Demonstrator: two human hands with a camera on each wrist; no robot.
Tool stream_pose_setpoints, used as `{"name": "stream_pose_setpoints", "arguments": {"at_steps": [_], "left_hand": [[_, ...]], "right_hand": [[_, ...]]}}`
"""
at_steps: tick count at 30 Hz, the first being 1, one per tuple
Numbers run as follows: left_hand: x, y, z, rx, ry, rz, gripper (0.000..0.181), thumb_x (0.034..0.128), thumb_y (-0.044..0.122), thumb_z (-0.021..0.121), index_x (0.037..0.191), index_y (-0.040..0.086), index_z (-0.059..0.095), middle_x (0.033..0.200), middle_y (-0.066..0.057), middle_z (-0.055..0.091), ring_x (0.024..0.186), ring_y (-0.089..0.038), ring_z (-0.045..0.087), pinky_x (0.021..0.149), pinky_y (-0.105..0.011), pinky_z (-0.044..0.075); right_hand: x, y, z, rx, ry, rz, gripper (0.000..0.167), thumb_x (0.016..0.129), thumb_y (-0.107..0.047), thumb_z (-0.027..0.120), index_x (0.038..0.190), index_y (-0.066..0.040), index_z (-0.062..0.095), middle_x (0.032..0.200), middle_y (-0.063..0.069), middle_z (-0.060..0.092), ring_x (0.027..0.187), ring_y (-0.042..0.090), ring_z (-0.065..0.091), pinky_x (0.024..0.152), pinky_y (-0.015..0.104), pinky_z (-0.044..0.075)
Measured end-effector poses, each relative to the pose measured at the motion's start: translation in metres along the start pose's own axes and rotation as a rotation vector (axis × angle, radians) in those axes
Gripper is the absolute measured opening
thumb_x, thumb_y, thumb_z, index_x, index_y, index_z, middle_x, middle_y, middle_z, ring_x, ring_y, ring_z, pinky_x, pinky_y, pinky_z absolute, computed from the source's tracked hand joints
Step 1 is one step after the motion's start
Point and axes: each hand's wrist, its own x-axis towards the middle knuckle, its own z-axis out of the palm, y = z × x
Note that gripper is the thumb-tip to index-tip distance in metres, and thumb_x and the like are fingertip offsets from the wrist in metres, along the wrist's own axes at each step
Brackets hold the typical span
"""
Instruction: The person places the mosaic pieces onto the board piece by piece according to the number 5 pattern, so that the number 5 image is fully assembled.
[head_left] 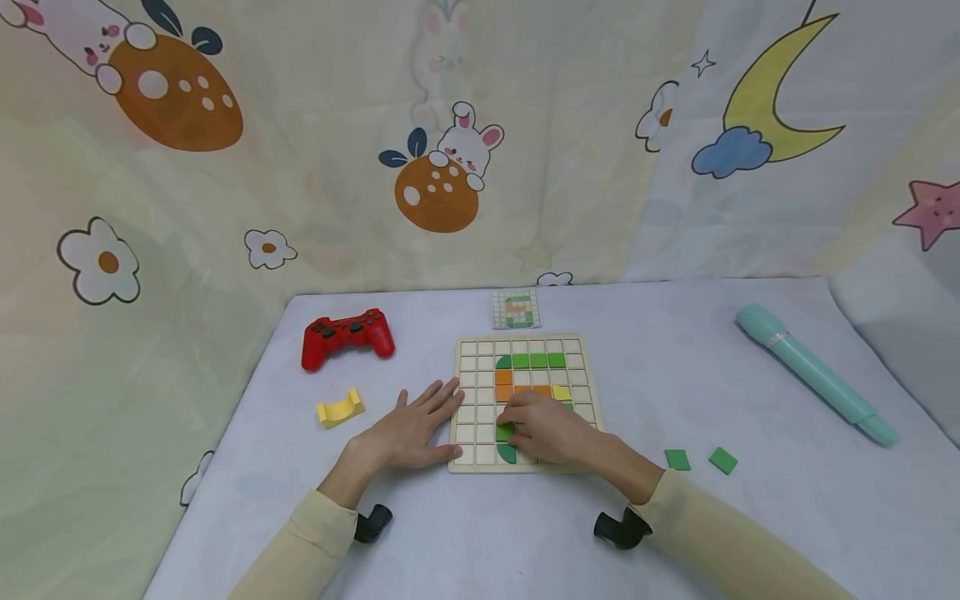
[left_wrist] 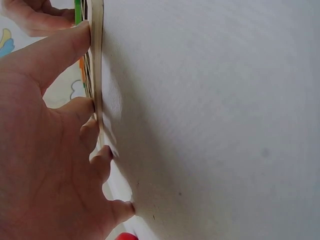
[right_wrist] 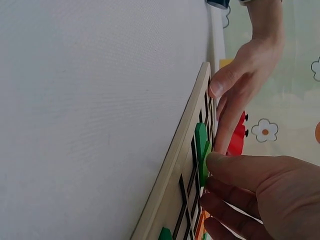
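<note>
A wooden grid board [head_left: 468, 354] lies on the white table, with green, orange and yellow tiles in some cells. My right hand [head_left: 551, 427] is over its lower middle, pinching a light green square tile [right_wrist: 205, 165] between thumb and fingers. Just below that tile sits a dark green rounded tile [head_left: 507, 453]. Spread and flat, my left hand [head_left: 411, 429] touches the board's left edge with thumb and fingertips. Farther up are a row of green tiles [head_left: 538, 360], orange tiles [head_left: 504, 386] and a yellow tile [head_left: 561, 392]. The right hand hides part of the lower right cells.
Behind the board lies a small pattern card [head_left: 516, 309]. A red game controller [head_left: 347, 336] and a yellow curved block [head_left: 341, 408] are at left. Two loose green tiles, one nearer [head_left: 677, 459] and one farther right [head_left: 723, 461], lie near a long teal stick [head_left: 817, 375].
</note>
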Motion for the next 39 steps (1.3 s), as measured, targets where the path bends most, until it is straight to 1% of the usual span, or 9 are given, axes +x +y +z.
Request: {"name": "stream_pose_setpoints", "arguments": {"at_steps": [5,8,14,21,26,29,32,36,39], "left_hand": [[-0.001,-0.001,0.001,0.008,-0.001,-0.008,0.082,0.0904,0.059,0.053,0.156,0.023,0.019,0.165,0.006,0.005,0.153,-0.023,0.008,0.115,-0.067,0.014],[-0.001,-0.001,0.001,0.002,0.001,-0.004,0.083,0.0900,0.060,0.053,0.156,0.023,0.019,0.165,0.006,0.005,0.153,-0.023,0.009,0.115,-0.067,0.014],[-0.002,-0.002,0.001,0.005,0.007,0.006,0.083,0.0900,0.060,0.053,0.156,0.022,0.018,0.165,0.006,0.005,0.152,-0.023,0.009,0.114,-0.067,0.014],[-0.001,0.000,0.000,0.004,0.004,0.000,0.083,0.0898,0.059,0.054,0.156,0.023,0.018,0.165,0.006,0.005,0.152,-0.023,0.009,0.114,-0.067,0.014],[-0.001,0.001,0.000,0.009,-0.003,-0.008,0.083,0.0896,0.059,0.054,0.156,0.024,0.018,0.165,0.006,0.005,0.153,-0.023,0.009,0.115,-0.066,0.014],[0.000,0.002,0.000,0.010,-0.008,-0.010,0.083,0.0895,0.059,0.054,0.156,0.024,0.017,0.165,0.007,0.004,0.153,-0.022,0.008,0.115,-0.066,0.014],[0.000,0.002,-0.001,0.006,-0.011,-0.007,0.084,0.0895,0.059,0.054,0.156,0.024,0.017,0.165,0.006,0.004,0.153,-0.023,0.008,0.115,-0.066,0.013],[0.000,0.002,-0.001,0.006,-0.011,-0.007,0.083,0.0898,0.058,0.054,0.156,0.023,0.018,0.165,0.006,0.005,0.153,-0.023,0.008,0.115,-0.066,0.013],[0.000,0.002,-0.001,0.012,-0.017,-0.014,0.083,0.0900,0.059,0.054,0.156,0.024,0.017,0.165,0.007,0.003,0.153,-0.022,0.007,0.116,-0.066,0.013]], "right_hand": [[0.000,0.001,0.001,0.005,-0.003,-0.010,0.023,0.087,-0.014,0.072,0.109,-0.011,0.073,0.110,0.001,0.068,0.103,0.016,0.060,0.090,0.031,0.053],[-0.001,0.001,0.001,-0.002,0.000,-0.019,0.023,0.086,-0.014,0.072,0.109,-0.012,0.073,0.109,0.000,0.068,0.102,0.015,0.060,0.090,0.031,0.053],[-0.001,0.002,0.000,-0.006,-0.014,-0.006,0.024,0.087,-0.015,0.071,0.111,-0.013,0.073,0.111,-0.001,0.068,0.102,0.014,0.060,0.090,0.030,0.053],[-0.002,0.006,0.001,-0.022,0.010,-0.026,0.021,0.087,-0.009,0.071,0.108,-0.010,0.074,0.106,0.001,0.068,0.097,0.015,0.060,0.088,0.030,0.054],[-0.006,0.009,-0.003,-0.008,0.022,-0.019,0.021,0.086,-0.009,0.071,0.107,-0.012,0.075,0.106,-0.001,0.069,0.100,0.016,0.061,0.090,0.032,0.053],[-0.013,0.013,-0.011,0.018,0.022,0.026,0.022,0.086,-0.011,0.072,0.108,-0.013,0.074,0.109,-0.001,0.068,0.104,0.017,0.060,0.092,0.033,0.053],[-0.027,0.020,-0.021,0.020,0.008,0.100,0.025,0.086,-0.015,0.073,0.110,-0.014,0.073,0.114,-0.001,0.067,0.107,0.017,0.060,0.092,0.034,0.053],[-0.052,0.038,-0.038,0.010,0.000,0.193,0.027,0.085,-0.017,0.073,0.112,-0.014,0.072,0.114,0.001,0.066,0.107,0.020,0.061,0.091,0.038,0.054],[-0.076,0.056,-0.050,0.015,0.016,0.255,0.027,0.085,-0.016,0.074,0.112,-0.014,0.072,0.113,0.000,0.067,0.107,0.021,0.061,0.090,0.041,0.054]]}}
